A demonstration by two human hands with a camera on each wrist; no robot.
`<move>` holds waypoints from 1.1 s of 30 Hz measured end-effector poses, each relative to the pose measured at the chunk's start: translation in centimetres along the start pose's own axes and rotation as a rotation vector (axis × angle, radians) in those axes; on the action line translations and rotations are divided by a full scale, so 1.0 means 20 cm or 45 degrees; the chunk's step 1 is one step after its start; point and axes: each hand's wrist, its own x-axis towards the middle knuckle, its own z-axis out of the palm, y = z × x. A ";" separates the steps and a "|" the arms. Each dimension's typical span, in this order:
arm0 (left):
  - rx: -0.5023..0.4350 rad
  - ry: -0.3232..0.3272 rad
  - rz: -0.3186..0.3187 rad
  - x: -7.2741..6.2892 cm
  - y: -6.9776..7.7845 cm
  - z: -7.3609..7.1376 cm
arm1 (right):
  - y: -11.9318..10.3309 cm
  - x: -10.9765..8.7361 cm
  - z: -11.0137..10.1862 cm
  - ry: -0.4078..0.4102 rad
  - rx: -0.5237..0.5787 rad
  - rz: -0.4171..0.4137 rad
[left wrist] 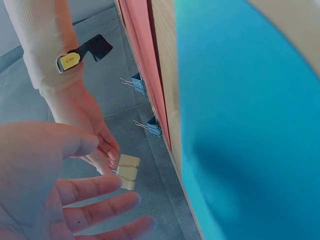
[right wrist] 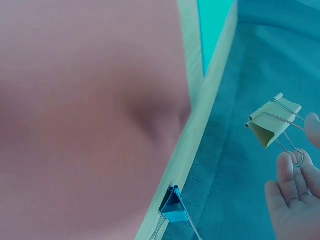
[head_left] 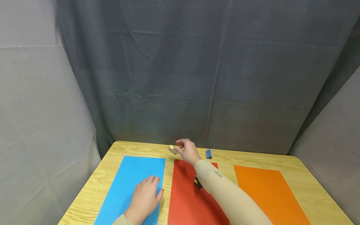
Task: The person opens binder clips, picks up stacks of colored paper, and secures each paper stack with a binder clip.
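My right hand (head_left: 189, 152) pinches a pale yellow binder clip (right wrist: 275, 117) by its wire handles, over the far side of the table past the red sheet (head_left: 182, 200). The clip's body points left, away from the fingertips. My left hand (head_left: 144, 197), fingers extended and thumb apart, hovers over the blue sheet (head_left: 132, 168) with nothing in it. To the right of my right hand, blue binder clips stand near the back edge; the left wrist view shows one (left wrist: 137, 83) and another (left wrist: 153, 126).
An orange sheet (head_left: 270, 190) lies on the right of the wooden table (head_left: 317, 184). A dark grey curtain (head_left: 197, 78) hangs behind the back edge, with light grey cloth (head_left: 42, 125) at the left side. My right forearm crosses above the red sheet.
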 end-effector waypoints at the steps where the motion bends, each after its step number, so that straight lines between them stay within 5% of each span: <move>1: 0.002 -0.001 0.000 0.00 0.00 0.00 | 0.00 0.00 -0.01 0.010 0.031 0.013; 33: -0.025 -0.021 -0.013 0.02 -0.01 -0.01 | 0.02 -0.25 -0.38 0.131 0.695 0.377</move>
